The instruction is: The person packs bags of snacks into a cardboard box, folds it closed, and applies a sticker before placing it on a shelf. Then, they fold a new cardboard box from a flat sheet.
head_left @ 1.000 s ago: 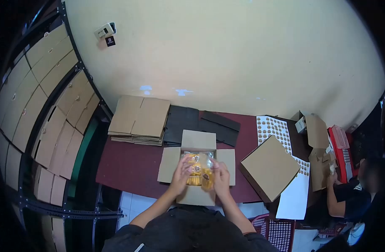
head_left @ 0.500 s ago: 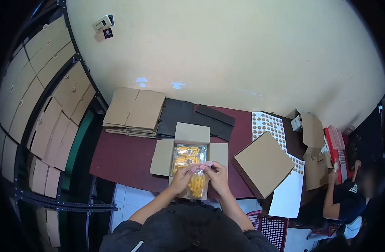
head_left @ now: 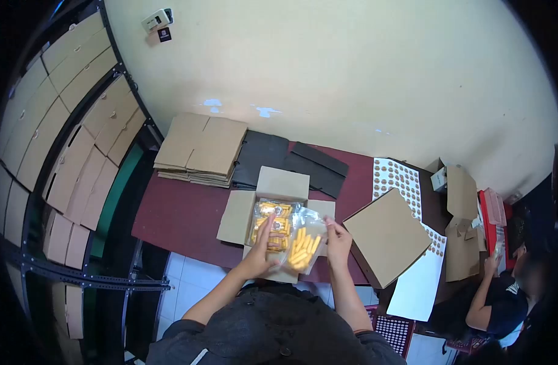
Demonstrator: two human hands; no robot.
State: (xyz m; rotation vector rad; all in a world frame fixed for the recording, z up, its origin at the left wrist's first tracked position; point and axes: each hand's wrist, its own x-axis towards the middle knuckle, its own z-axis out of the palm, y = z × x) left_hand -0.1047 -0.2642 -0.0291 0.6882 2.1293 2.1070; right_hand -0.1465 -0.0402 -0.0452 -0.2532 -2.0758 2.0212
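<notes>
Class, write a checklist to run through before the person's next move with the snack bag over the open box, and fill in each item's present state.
1. Right hand pinches the clear bag of yellow sticks: ok.
2. Left hand supports the bag's lower side: ok.
3. Open carton flaps spread: ok.
4. Packets in carton lie flat: ok.
5. Bag sealed: cannot tell.
6. Closed box stands apart from the carton: ok.
</notes>
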